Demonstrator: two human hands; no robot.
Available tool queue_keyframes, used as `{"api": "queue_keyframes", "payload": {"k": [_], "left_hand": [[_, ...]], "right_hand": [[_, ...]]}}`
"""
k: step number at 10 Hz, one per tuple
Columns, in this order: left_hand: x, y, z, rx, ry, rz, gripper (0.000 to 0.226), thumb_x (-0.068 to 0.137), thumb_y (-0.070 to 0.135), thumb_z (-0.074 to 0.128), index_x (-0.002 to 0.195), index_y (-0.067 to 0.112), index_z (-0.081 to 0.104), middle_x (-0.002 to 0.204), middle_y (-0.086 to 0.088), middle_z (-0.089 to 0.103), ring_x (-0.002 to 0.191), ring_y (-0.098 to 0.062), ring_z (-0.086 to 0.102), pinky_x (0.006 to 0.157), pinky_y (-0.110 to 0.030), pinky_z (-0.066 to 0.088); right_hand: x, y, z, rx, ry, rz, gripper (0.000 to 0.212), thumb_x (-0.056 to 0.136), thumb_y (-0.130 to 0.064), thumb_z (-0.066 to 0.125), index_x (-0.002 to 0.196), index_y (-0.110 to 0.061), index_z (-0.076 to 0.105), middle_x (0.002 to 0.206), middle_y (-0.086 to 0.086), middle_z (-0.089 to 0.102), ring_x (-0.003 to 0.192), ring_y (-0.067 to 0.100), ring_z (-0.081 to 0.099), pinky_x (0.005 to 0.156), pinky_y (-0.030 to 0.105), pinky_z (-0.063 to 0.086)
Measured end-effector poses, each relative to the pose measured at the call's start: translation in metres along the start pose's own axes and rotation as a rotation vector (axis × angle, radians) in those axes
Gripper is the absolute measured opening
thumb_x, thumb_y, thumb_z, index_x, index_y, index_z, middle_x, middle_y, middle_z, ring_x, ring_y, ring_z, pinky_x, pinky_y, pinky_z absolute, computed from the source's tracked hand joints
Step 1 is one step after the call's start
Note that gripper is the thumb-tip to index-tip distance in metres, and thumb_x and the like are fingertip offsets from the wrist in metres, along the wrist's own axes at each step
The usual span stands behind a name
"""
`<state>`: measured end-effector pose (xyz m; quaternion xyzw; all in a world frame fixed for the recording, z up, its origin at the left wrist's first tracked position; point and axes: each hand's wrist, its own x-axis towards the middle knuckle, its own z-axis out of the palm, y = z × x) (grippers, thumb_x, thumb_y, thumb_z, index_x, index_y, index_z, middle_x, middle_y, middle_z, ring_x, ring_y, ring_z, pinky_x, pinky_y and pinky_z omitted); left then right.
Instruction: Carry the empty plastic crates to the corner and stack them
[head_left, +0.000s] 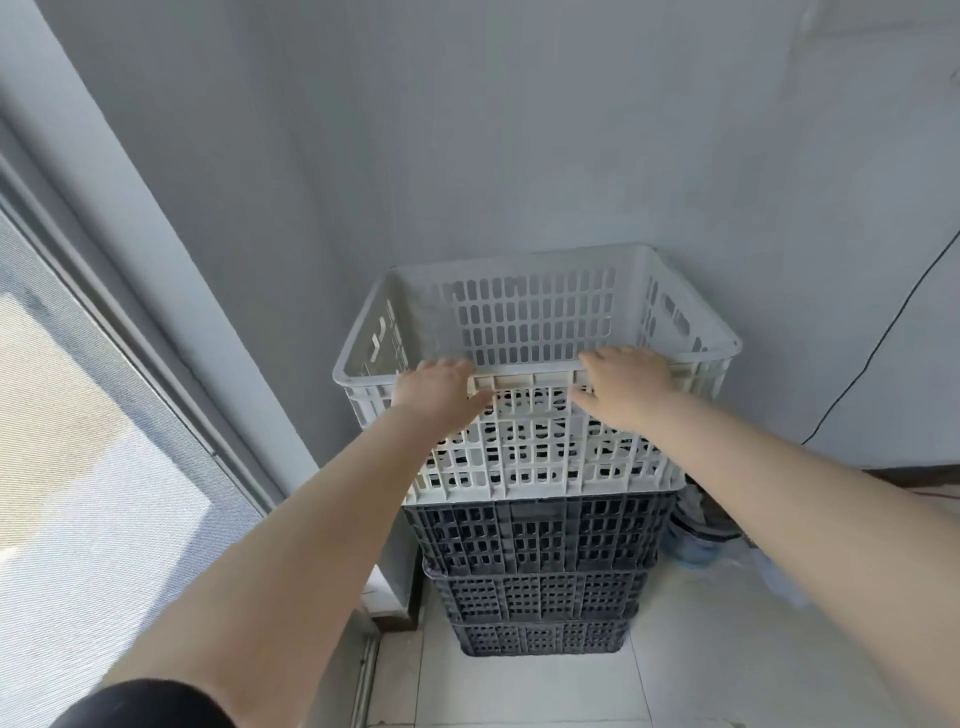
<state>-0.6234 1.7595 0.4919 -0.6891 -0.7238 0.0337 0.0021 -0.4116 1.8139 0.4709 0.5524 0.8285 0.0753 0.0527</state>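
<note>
A white slotted plastic crate (540, 462), with nothing inside, sits on top of three dark grey crates (540, 540) stacked in the corner of the room. Both of my arms reach out to its near rim. My left hand (439, 395) rests on the left part of that rim, fingers laid over the top edge and thumb against the outer wall. My right hand (626, 389) lies palm down on the right part of the rim, fingers stretched across it.
Grey walls close the corner behind and to the right of the stack. A window with a mesh screen (78, 467) runs along the left. A black cable (883, 332) hangs down the right wall. A bucket and bags (698, 540) sit beside the stack on the pale tiled floor (727, 649).
</note>
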Motion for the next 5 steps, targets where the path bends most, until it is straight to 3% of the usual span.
{"api": "queue_keyframes", "payload": {"k": [3,5], "left_hand": [[-0.049,-0.024,-0.040,0.091,0.087,0.009,0.058,0.096,0.055,0.034,0.143,0.021,0.039,0.143,-0.002,0.048,0.134,-0.025,0.039,0.110,-0.045,0.030],[-0.080,-0.020,-0.074,0.116,0.187,0.048,0.057,0.097,0.051,0.035,0.144,0.020,0.037,0.145,-0.005,0.045,0.136,-0.026,0.036,0.110,-0.044,0.027]], "right_hand": [[-0.059,-0.020,-0.062,0.027,-0.005,0.034,0.068,0.096,-0.048,0.044,0.153,-0.018,0.021,0.159,0.007,0.024,0.145,0.027,0.024,0.116,0.052,0.024],[-0.099,-0.032,-0.103,0.014,0.056,0.074,0.071,0.096,-0.050,0.043,0.154,-0.018,0.018,0.160,0.007,0.022,0.146,0.026,0.020,0.116,0.051,0.023]]}}
